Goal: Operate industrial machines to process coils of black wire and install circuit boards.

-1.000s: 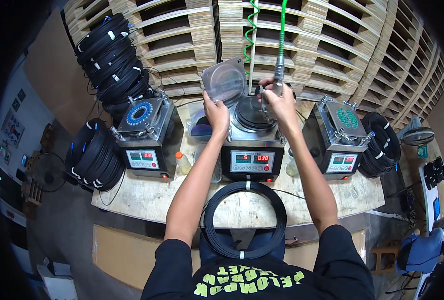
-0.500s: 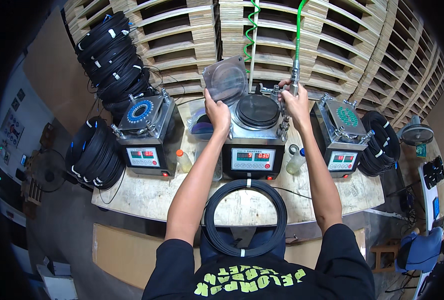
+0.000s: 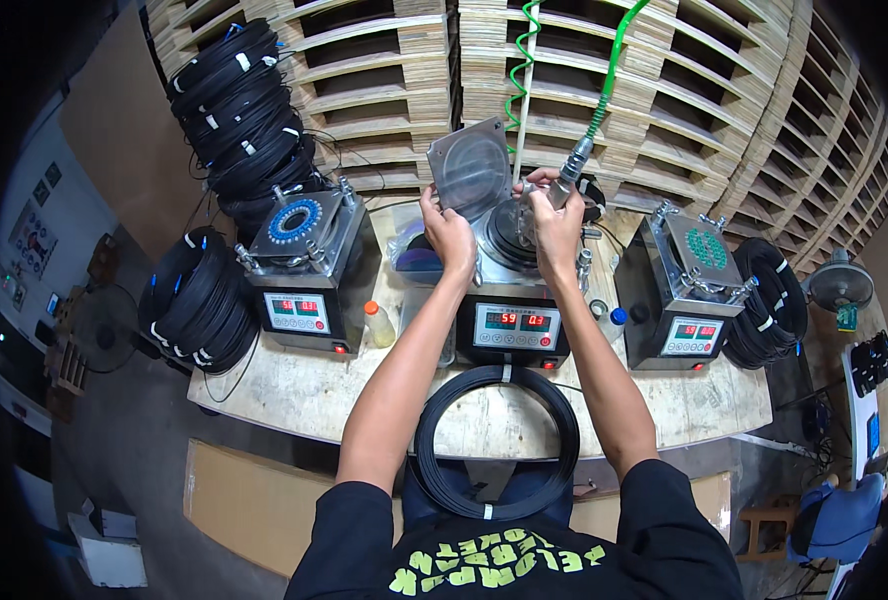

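Observation:
My left hand (image 3: 450, 240) grips the edge of a square metal plate (image 3: 472, 165) with a round mark on its face, held tilted above the middle polishing machine (image 3: 471, 335). In my right hand (image 3: 556, 222) is a metal air blow gun (image 3: 574, 165), fed by a green hose (image 3: 616, 55). Its front end is close to the plate's right edge; the exact gap is hard to see. Below my hands, the machine's round black turntable (image 3: 504, 243) is partly covered by the right hand. The machine's red display is lit.
Two similar machines flank the middle one, left (image 3: 329, 265) and right (image 3: 679, 290), each with a fixture on top. A black cable coil (image 3: 427, 440) hangs over the table's front edge. Cable coils (image 3: 234, 120) are stacked left. An orange-capped bottle (image 3: 379, 325) stands beside the machine.
My right hand has brought the blow gun leftward over the turntable, nearer the plate. The hose now slants. My left hand still holds the plate, and the middle display's reading differs.

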### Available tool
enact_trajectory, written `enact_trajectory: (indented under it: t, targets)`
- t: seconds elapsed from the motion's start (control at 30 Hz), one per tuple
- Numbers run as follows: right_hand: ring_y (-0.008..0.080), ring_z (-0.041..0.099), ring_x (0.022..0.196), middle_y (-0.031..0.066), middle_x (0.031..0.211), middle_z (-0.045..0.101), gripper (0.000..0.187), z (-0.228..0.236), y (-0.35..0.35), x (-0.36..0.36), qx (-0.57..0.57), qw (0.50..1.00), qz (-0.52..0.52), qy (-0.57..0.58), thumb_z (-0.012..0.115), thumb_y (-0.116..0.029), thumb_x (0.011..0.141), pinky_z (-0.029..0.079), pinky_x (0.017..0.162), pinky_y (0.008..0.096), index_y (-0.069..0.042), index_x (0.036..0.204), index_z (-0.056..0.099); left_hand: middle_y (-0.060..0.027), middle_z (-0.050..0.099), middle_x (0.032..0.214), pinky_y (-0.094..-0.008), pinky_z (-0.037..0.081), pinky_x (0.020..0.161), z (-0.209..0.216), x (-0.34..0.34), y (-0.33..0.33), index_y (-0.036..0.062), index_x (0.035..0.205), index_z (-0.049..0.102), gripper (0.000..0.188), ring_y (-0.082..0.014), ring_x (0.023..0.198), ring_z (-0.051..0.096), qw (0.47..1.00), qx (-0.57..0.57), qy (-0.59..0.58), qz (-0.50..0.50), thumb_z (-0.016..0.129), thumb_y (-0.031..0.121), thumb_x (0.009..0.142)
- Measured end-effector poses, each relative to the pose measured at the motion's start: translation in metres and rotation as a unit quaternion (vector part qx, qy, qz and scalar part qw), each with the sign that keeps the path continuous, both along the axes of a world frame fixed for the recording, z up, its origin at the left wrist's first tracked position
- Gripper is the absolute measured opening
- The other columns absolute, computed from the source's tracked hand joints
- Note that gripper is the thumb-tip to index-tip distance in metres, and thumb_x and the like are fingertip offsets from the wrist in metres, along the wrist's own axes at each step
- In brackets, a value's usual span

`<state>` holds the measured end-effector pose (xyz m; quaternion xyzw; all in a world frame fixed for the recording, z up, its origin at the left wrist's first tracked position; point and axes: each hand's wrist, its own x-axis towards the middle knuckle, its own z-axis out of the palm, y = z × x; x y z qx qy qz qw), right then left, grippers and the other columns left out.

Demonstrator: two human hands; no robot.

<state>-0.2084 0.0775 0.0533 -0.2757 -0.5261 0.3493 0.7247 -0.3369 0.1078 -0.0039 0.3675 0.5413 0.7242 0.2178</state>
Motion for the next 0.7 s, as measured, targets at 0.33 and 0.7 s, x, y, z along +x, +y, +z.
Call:
enact_trajectory:
  t: [0.33,0.7]
  targets:
    - [0.0128,0.064,0.075,0.0067,0.084,0.063,0.012,-0.021,-0.005,-0.025,-0.051,0.997,0.058,0.003,0.054,0.004,0.085,0.052,0.069,0.0262,0.000,0.097,0.057,-0.0258,0.064,0.118,-0.0423,0.044,0.098,-0.014,-0.003,0.009,-0.0003,0.135,0.048,0.052,-0.0381,0.111,0.062,1.000,0.015,-0.004,-0.008,0.041,-0.007,0.084]
    - [0.0141,0.064,0.077,0.0086,0.084,0.066,0.011,0.026,0.003,-0.031,0.073,0.992,0.032,0.100,0.054,0.006,0.086,0.050,0.069,0.0264,-0.001,0.093,0.056,-0.0289,0.061,0.122,-0.0439,0.043,0.100,-0.011,-0.002,0.005,-0.0035,0.135,0.047,0.047,-0.0413,0.114,0.059,1.000,0.017,0.020,0.007,0.043,-0.001,0.088]
